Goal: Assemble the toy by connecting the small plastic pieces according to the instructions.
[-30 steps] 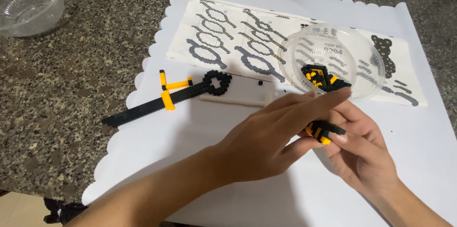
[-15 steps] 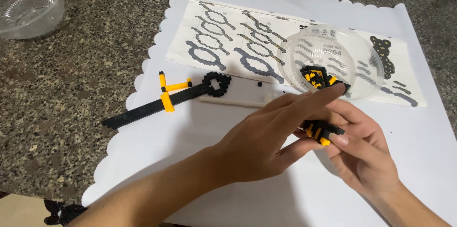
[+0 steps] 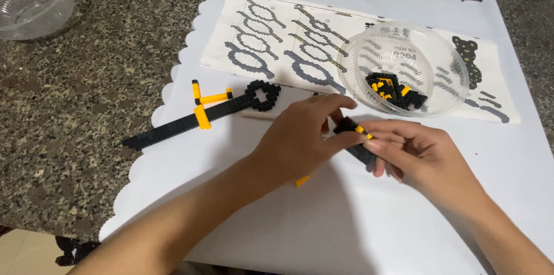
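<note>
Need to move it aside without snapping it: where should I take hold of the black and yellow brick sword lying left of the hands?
Probably the black and yellow sword at its yellow crossguard, pinched across the width from above. It lies flat on the white paper; the blade is long and thin, so a grip near the middle should spare it. Left hand is nearest.

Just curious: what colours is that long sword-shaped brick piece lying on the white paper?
Black with yellow parts, sword-shaped piece, seen in the head view.

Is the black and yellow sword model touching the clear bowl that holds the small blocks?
Apart. The head view shows the sword model lying left of the clear bowl, with white paper and the instruction sheet plainly between them.
</note>
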